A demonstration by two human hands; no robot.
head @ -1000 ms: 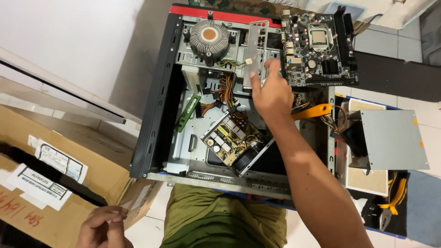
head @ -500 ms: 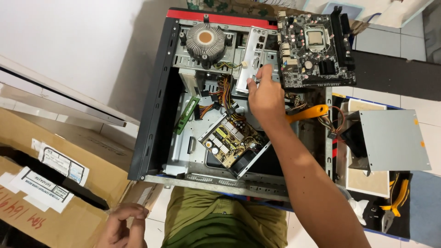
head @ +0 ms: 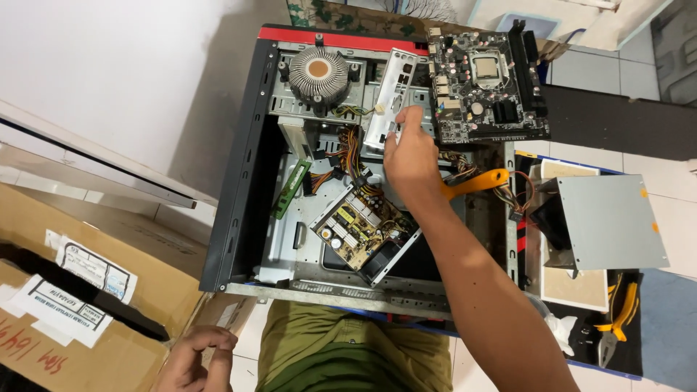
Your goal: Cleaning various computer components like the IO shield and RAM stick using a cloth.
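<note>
Metal plate (head: pixel 390 98) inside the computer case (head: pixel 239 196) now stands pinched by the right hand (head: pixel 412 156), which has shifted left. Left hand (head: pixel 194 359), loosely curled and empty beside the cardboard box (head: pixel 87 319), is partly cut off.

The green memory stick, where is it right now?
In the head view the green memory stick lies inside the open computer case, toward its left wall, below the round cooler fan and left of the bare circuit board.

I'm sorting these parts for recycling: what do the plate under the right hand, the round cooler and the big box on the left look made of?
The plate under the right hand looks like thin stamped sheet metal: bright silver, punched with cut-outs. The cooler seems aluminium fins around a copper-coloured core. The box by the left hand is brown cardboard, matte, with paper labels.
</note>
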